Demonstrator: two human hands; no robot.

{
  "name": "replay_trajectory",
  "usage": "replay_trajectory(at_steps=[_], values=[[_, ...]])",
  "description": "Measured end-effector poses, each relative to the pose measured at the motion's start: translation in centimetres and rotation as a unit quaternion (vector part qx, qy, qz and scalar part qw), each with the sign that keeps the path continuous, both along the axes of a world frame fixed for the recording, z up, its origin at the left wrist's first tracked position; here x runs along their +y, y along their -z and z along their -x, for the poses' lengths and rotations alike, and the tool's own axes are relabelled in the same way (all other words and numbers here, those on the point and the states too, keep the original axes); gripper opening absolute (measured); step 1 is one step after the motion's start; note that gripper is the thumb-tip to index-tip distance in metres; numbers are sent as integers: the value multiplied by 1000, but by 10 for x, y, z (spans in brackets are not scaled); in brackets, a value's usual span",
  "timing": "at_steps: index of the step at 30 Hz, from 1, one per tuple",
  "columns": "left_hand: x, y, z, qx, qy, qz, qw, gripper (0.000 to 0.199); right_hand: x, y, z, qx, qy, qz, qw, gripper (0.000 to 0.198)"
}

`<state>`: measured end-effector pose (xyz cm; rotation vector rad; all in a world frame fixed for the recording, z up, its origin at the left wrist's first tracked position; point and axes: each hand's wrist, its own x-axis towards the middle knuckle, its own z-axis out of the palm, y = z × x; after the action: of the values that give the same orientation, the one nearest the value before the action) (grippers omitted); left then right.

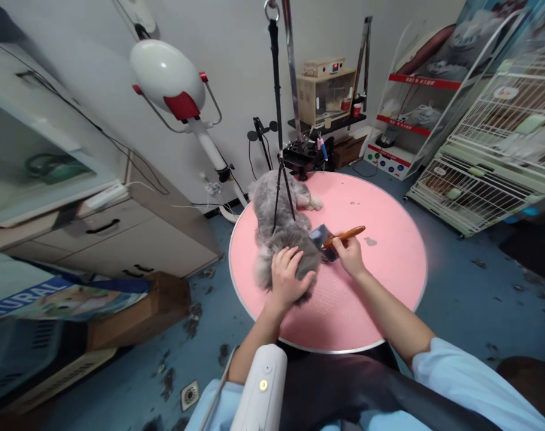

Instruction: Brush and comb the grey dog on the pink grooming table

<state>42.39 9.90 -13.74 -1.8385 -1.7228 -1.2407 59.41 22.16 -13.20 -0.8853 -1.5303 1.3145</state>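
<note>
A fluffy grey dog (272,200) lies on a round pink grooming table (380,263), with black straps (278,108) running down to it from a metal ring. My left hand (288,278) rests on the dog's head, fingers spread over the fur and holding nothing. In my right hand (348,254) is a slicker brush (344,235) with an orange-brown wooden handle. Its flat head is against or very near the fur at the right side of the dog's head; whether the pins touch is hidden.
A white hair dryer (261,389) is close below me, in front of my body. Behind the table stand a white and red lamp-like machine (169,78) and a wooden cabinet (326,96). Wire cages (492,161) are at right, drawers (106,227) at left. Hair tufts litter the blue floor.
</note>
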Motion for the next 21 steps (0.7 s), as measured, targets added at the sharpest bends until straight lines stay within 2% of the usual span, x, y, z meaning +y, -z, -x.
replay_trajectory(at_steps=[3,6,7,10,11,14,15,18,19,21], values=[[4,6,0,8,-23,28,999,26,0,1,-3,-33,-73,-17,997,37],[9,7,14,-13,-15,5,1000,17,-4,-3,-5,-37,-17,-37,998,35],[10,6,19,-21,-7,0,1000,16,-6,-6,-5,-38,-22,-46,998,34],[15,3,35,-55,25,8,998,20,-10,-16,-3,-80,-154,-73,982,26],[16,3,39,-67,36,19,997,21,-11,-19,-2,-87,-163,-77,980,24],[18,4,50,-94,59,44,993,24,-13,-30,2,-53,-60,-92,993,24],[19,5,53,-99,63,47,992,25,-14,-33,2,-49,-63,-108,991,24],[20,5,58,-112,65,49,990,26,-20,-40,5,-113,-199,-185,956,18],[20,5,58,-117,64,53,990,26,-22,-42,5,-134,-210,-194,949,17],[21,3,59,-126,59,67,988,28,-25,-44,7,-139,-139,-181,964,18]])
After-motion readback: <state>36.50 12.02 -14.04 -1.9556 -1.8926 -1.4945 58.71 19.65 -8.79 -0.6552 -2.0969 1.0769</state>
